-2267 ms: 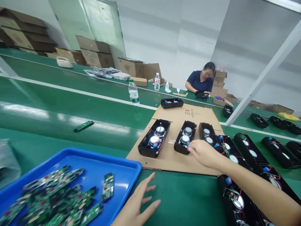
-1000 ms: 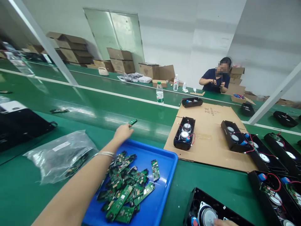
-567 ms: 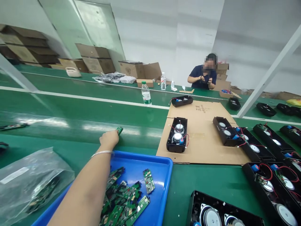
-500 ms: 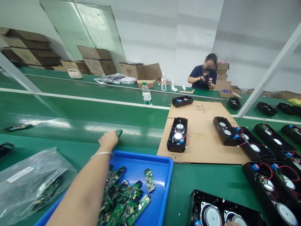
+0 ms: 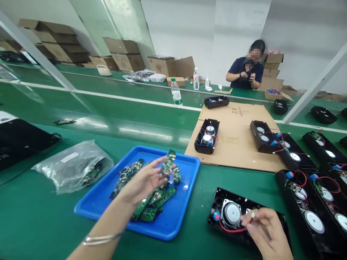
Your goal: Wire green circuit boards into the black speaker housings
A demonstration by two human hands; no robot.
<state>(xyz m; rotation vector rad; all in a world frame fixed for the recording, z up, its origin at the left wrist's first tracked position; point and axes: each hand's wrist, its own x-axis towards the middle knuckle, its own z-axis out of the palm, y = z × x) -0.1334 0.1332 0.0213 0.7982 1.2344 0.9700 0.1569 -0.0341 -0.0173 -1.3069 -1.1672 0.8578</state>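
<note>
My left hand (image 5: 146,180) holds a small green circuit board (image 5: 168,162) by its lower part, above a blue tray (image 5: 187,187) with several green circuit boards (image 5: 148,213) in it. At the lower right, my right hand (image 5: 264,229) pinches a small white connector (image 5: 253,215) on a red wire (image 5: 230,229). The wire runs inside a black speaker housing (image 5: 221,198) below that hand. A round speaker (image 5: 232,213) and a blue part (image 5: 216,216) sit in the housing; my right hand hides some of its right half.
Left of the tray lies a clear plastic bag (image 5: 76,166) with boards. Several black housings (image 5: 300,216) stand at the right, others on a cardboard sheet (image 5: 233,144). A bottle (image 5: 176,94) stands beyond. Across the bench sits a person (image 5: 245,74).
My left hand has come back from beyond the tray to above it, still with a board. My right hand, barely visible before, has come into view with the connector. The view has shifted.
</note>
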